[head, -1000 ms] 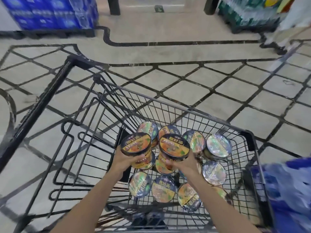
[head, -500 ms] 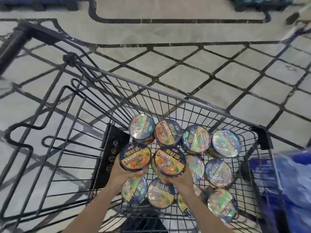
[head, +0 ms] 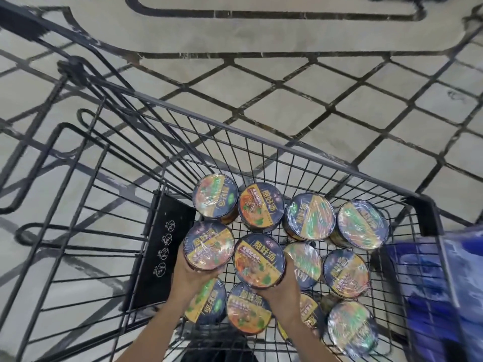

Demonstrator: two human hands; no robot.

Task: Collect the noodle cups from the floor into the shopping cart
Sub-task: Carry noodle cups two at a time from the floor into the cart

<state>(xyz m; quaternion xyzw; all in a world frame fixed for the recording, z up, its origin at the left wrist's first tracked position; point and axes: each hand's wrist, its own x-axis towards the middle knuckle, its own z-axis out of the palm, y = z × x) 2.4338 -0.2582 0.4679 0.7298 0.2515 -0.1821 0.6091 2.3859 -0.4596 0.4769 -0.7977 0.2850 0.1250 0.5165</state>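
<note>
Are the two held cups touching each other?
Cannot tell: in the head view the left cup and right cup overlap at their rims, hiding any gap.

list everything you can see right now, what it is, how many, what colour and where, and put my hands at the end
Held noodle cups: two, dark-rimmed with orange and yellow lids, one in each hand above the basket; left one, right one.
Loose noodle cups: ten at least partly visible, same dark rims and shiny wrap, standing lid-up in the basket, e.g. the back-left one.
Shopping cart: one, black wire, filling most of the view.
Black panel: one, white symbols, on the fold-out seat left of the cups.
Blue wrapped goods: blurred, right edge, count unclear.
Floor: beige tiles with dark diamond lines.
Left hand: grips the left cup from below.
Right hand: grips the right cup from below.
</note>
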